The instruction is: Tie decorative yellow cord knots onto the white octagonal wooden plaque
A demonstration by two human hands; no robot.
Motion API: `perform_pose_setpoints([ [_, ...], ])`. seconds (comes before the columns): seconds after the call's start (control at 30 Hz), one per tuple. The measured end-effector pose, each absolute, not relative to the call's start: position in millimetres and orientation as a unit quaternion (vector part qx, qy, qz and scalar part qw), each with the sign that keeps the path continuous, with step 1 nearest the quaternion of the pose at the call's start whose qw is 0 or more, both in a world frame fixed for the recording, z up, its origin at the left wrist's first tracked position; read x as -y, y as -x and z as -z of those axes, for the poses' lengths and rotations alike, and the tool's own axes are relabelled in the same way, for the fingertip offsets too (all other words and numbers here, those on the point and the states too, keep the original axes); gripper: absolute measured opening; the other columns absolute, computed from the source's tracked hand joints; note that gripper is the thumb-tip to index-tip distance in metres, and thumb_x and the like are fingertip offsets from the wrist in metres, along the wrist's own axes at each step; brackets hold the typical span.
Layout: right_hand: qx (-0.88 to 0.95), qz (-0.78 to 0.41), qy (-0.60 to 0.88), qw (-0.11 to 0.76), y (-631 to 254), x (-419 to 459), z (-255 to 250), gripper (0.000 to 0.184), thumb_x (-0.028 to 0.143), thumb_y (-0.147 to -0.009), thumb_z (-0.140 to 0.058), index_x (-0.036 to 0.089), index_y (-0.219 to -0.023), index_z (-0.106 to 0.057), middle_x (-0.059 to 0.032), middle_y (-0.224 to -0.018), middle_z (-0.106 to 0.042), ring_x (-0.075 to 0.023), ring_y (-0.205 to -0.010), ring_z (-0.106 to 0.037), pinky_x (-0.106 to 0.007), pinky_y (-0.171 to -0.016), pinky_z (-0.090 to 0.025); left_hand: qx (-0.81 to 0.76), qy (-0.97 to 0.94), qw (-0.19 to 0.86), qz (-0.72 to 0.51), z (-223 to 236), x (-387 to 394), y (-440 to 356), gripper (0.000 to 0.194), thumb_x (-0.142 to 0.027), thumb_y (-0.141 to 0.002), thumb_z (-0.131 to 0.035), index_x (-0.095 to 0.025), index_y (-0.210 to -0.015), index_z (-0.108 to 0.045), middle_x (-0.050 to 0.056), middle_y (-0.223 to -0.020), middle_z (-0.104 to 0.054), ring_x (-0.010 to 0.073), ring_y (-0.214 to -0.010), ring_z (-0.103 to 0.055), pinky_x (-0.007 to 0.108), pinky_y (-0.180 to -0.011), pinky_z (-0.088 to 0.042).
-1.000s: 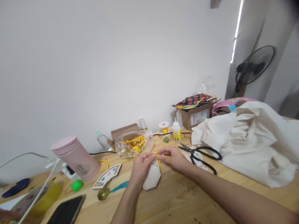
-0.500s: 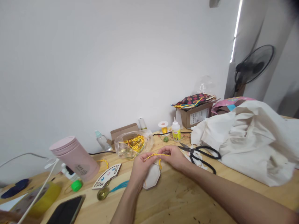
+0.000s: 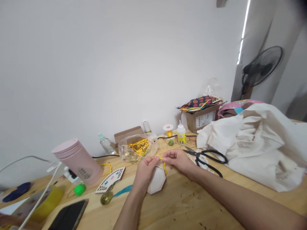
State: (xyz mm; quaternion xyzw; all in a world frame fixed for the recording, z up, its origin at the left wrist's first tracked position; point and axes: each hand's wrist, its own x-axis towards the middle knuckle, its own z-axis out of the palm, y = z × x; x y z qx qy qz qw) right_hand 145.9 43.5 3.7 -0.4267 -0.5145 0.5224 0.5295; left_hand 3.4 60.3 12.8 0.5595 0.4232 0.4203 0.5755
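Yellow cord [image 3: 164, 168] dangles above the wooden tabletop [image 3: 182, 204], at the edge of a white octagonal plaque [image 3: 157, 181], with black scissors [image 3: 211, 152] lying off to the right. The left hand [image 3: 145, 174] and right hand [image 3: 176, 160] nearly meet, their fingers [image 3: 153, 159] pinching a small loop of the cord.

On the worktop [image 3: 192, 204], a cord [image 3: 164, 166] runs between the left hand [image 3: 145, 174] and right hand [image 3: 177, 161], over an octagonal plaque [image 3: 157, 181]. A plastic bag [image 3: 136, 148] sits behind the left hand, a glue bottle [image 3: 181, 135] behind the right. Scissors [image 3: 206, 158] lie just right of the right hand, beside a cloth bag [image 3: 259, 147]. A flask [image 3: 78, 161] stands well left of the left hand.
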Motion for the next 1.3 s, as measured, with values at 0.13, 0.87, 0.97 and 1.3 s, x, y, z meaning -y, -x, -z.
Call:
perform_pose_setpoints([
  [0.13, 0.507, -0.531, 0.418, 0.535, -148.1, -44.0, -3.9, 0.024, 0.035, -0.055, -0.064, 0.014, -0.066, -0.059, 0.0030, -0.056, -0.053, -0.0047, -0.046, -0.041, -0.016, -0.044, -0.032, -0.413, -0.552, 0.596, -0.412, -14.4, -59.7, -3.8, 0.024, -0.035, -0.061, -0.060, -0.012, -0.058, -0.056, -0.011, -0.032, -0.028, 0.0011, -0.030, -0.016, 0.015, -0.031, -0.010],
  [0.87, 0.497, -0.554, 0.402, 0.534, -148.4, -42.3, -6.0, 0.023, 0.033, -0.055, -0.064, 0.013, -0.066, -0.060, 0.0043, -0.052, -0.051, -0.0042, -0.043, -0.038, -0.017, -0.042, -0.029, -0.428, -0.531, 0.590, -0.431, -13.6, -61.3, -4.9, 0.028, -0.028, -0.051, -0.069, -0.012, -0.073, -0.063, 0.001, -0.052, -0.061, 0.0084, -0.042, -0.048, 0.018, -0.042, -0.034],
  [0.97, 0.499, -0.552, 0.404, 0.532, -148.4, -43.2, -5.7, 0.024, 0.034, -0.055, -0.064, 0.013, -0.067, -0.060, 0.0039, -0.054, -0.052, -0.0039, -0.044, -0.039, -0.017, -0.042, -0.029, -0.425, -0.549, 0.579, -0.427, -14.1, -61.2, -4.1, 0.027, -0.027, -0.053, -0.068, -0.012, -0.075, -0.064, 0.002, -0.057, -0.063, 0.0086, -0.045, -0.049, 0.018, -0.044, -0.034],
  [1.3, 0.494, -0.552, 0.415, 0.528, -146.7, -43.7, -1.5, 0.026, 0.036, -0.054, -0.065, 0.013, -0.064, -0.059, 0.0043, -0.051, -0.053, -0.0033, -0.041, -0.038, -0.016, -0.040, -0.027, -0.439, -0.568, 0.555, -0.420, -10.0, -62.7, -2.6, 0.023, -0.030, -0.054, -0.066, -0.011, -0.068, -0.066, 0.003, -0.057, -0.064, 0.0096, -0.045, -0.047, 0.018, -0.043, -0.031],
])
